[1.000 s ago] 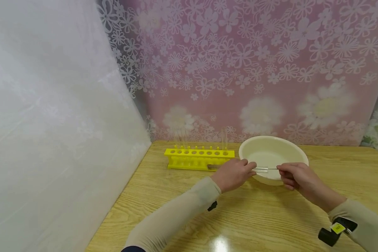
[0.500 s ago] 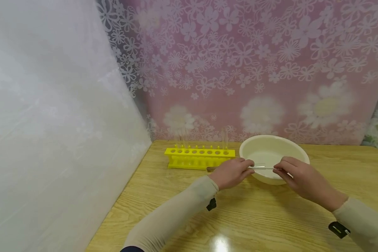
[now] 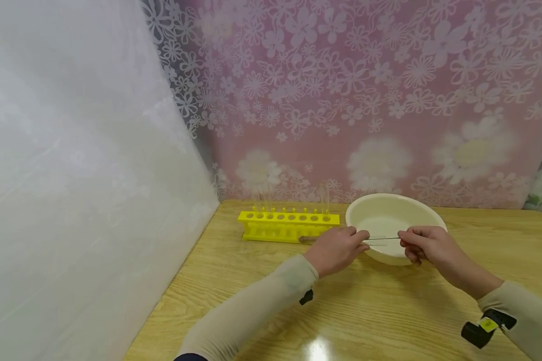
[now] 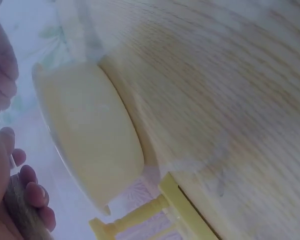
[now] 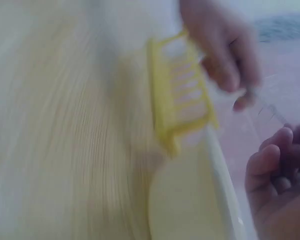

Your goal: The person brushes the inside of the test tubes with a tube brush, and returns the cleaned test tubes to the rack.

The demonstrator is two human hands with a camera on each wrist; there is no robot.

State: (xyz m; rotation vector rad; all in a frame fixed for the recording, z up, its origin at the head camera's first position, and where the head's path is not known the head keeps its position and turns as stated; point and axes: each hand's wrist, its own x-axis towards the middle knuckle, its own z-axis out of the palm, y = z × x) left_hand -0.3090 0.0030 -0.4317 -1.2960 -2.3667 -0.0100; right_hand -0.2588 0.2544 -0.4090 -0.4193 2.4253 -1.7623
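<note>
My left hand [image 3: 336, 252] grips a clear glass test tube [image 3: 381, 244] held about level, its open end pointing right. Inside the tube is a test tube brush, whose brown bristles [image 3: 305, 239] show at the closed end, left of the hand. In the left wrist view the same bristles [image 4: 24, 210] lie beneath the curled fingers. My right hand [image 3: 438, 253] pinches the brush's thin wire handle [image 3: 392, 238] between thumb and forefinger. Both hands are in front of and above the near rim of the cream basin [image 3: 359, 208]. The right wrist view is blurred.
Left of the basin stands a yellow test tube rack [image 3: 289, 217] with a test tube [image 3: 325, 200] at its right end and others toward its left. A wooden table [image 3: 262, 311] lies beneath, with a floral curtain [image 3: 298, 100] behind and a white sheet [image 3: 72, 175] at left.
My right hand shifted slightly left toward the tube, then back right, and its wrist turned over and back. The left hand keeps its grip on the tube at nearly the same spot.
</note>
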